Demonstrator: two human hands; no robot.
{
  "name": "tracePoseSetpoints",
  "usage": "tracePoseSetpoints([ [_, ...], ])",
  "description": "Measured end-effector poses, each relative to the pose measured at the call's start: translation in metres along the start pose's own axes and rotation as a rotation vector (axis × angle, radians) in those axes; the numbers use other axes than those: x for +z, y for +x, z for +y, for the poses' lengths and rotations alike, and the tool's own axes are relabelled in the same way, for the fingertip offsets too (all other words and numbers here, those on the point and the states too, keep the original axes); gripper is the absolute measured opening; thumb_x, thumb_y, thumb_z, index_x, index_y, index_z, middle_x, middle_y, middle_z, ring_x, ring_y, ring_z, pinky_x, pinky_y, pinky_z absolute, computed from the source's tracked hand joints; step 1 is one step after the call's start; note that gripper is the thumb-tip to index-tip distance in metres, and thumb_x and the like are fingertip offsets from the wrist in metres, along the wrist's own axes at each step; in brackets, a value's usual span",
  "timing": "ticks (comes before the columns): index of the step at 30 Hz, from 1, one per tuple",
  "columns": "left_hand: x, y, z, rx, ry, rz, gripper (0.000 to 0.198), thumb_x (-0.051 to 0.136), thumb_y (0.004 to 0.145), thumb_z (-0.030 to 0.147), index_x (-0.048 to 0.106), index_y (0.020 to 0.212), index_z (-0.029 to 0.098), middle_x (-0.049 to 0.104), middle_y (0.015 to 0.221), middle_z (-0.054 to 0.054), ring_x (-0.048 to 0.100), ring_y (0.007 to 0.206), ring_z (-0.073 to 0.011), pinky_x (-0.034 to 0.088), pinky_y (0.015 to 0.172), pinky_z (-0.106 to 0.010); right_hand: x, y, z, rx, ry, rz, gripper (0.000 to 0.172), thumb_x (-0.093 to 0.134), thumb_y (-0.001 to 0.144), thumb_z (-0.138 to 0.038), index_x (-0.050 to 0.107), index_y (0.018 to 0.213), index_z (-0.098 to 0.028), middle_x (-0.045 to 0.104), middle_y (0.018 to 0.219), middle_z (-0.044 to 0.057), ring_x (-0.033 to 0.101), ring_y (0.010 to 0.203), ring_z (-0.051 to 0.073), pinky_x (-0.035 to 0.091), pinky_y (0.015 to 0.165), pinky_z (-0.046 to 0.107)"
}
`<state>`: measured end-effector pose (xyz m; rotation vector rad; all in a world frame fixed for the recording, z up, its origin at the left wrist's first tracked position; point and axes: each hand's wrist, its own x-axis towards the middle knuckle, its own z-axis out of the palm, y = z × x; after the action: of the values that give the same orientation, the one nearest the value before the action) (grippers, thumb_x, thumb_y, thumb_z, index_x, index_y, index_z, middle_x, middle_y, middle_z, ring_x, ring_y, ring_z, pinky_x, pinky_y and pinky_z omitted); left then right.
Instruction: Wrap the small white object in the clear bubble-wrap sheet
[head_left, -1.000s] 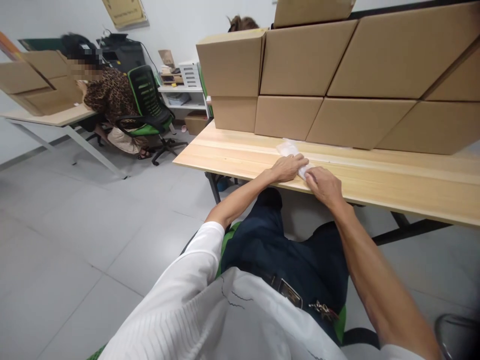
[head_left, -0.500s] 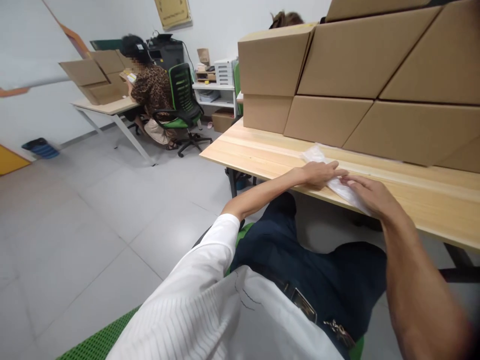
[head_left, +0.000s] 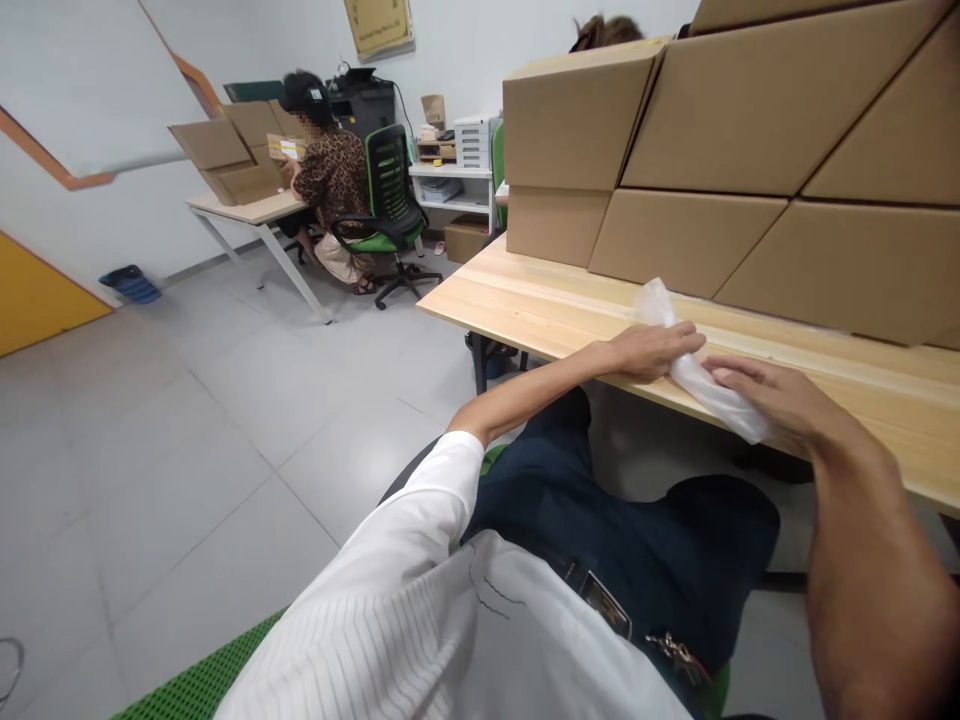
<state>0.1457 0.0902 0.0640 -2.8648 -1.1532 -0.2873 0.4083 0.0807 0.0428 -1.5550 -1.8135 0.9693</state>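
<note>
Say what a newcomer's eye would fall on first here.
Likely the stacked brown cartons, along the far side of the wooden table. Near its front edge, the left hand grips crumpled translucent plastic and the right hand touches it. Farther left, a co-worker in leopard print sits.

The plastic wrap (head_left: 716, 400) is whitish and translucent, the counter (head_left: 555, 310) pale yellow with streaked grain, the cardboard boxes (head_left: 720, 110) plain brown. The shirt (head_left: 420, 580) is white with dark wavy lines, the trousers (head_left: 555, 480) dark blue; a co-worker's top (head_left: 337, 180) is leopard-print.
</note>
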Motion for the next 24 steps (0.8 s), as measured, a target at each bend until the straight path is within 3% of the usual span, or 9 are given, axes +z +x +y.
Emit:
tracePoseSetpoints([
  [6, 0.011, -0.018, -0.015, -0.092, 0.016, 0.05, 0.052, 0.043, 0.113, 0.007, 0.073, 0.155, 0.019, 0.07, 0.168, -0.02, 0.081, 0.128, -0.0324, 0.063, 0.094, -0.045, 0.001, 0.004, 0.0, -0.069, -0.039, 0.006, 0.024, 0.075, 0.085, -0.049, 0.087, 0.104, -0.038, 0.087, 0.147, 0.017, 0.077, 0.145, 0.043, 0.05, 0.133, 0.055],
  [10, 0.017, -0.029, -0.018, -0.139, 0.044, 0.042, 0.068, 0.042, 0.113, 0.006, 0.066, 0.175, 0.018, 0.056, 0.189, -0.021, 0.078, 0.144, -0.0357, 0.067, 0.101, -0.049, 0.013, 0.011, -0.002, -0.071, -0.134, 0.049, 0.021, 0.072, 0.081, -0.045, 0.082, 0.097, -0.035, 0.088, 0.144, 0.021, 0.079, 0.142, 0.047, 0.052, 0.132, 0.058],
  [13, 0.021, -0.034, -0.021, -0.159, 0.046, 0.041, 0.074, 0.044, 0.114, 0.007, 0.058, 0.185, 0.021, 0.052, 0.194, -0.021, 0.077, 0.151, -0.0365, 0.069, 0.108, -0.05, 0.02, 0.018, 0.004, -0.091, -0.211, 0.075, 0.027, 0.071, 0.079, -0.05, 0.082, 0.098, -0.034, 0.089, 0.138, 0.022, 0.081, 0.136, 0.051, 0.056, 0.126, 0.065],
  [17, 0.025, -0.039, -0.025, -0.162, 0.026, 0.042, 0.072, 0.044, 0.116, 0.01, 0.059, 0.185, 0.024, 0.057, 0.191, -0.018, 0.077, 0.152, -0.0338, 0.068, 0.113, -0.049, 0.022, 0.024, 0.015, -0.126, -0.267, 0.084, 0.032, 0.071, 0.078, -0.053, 0.081, 0.103, -0.035, 0.089, 0.141, 0.022, 0.082, 0.134, 0.051, 0.058, 0.118, 0.065],
  [20, 0.026, -0.041, -0.026, -0.161, 0.028, 0.065, 0.068, 0.044, 0.118, 0.013, 0.064, 0.181, 0.026, 0.063, 0.186, -0.018, 0.079, 0.146, -0.0329, 0.068, 0.108, -0.047, 0.022, 0.025, 0.017, -0.156, -0.312, 0.066, 0.033, 0.071, 0.081, -0.055, 0.081, 0.106, -0.036, 0.09, 0.14, 0.023, 0.083, 0.132, 0.051, 0.059, 0.114, 0.063],
  [24, 0.026, -0.04, -0.024, -0.169, 0.051, 0.127, 0.055, 0.048, 0.121, 0.023, 0.075, 0.169, 0.028, 0.076, 0.165, -0.015, 0.082, 0.129, -0.0312, 0.063, 0.1, -0.043, 0.024, 0.022, 0.009, -0.189, -0.429, 0.039, 0.043, 0.062, 0.092, -0.06, 0.084, 0.116, -0.032, 0.088, 0.146, 0.023, 0.083, 0.139, 0.051, 0.06, 0.118, 0.061],
])
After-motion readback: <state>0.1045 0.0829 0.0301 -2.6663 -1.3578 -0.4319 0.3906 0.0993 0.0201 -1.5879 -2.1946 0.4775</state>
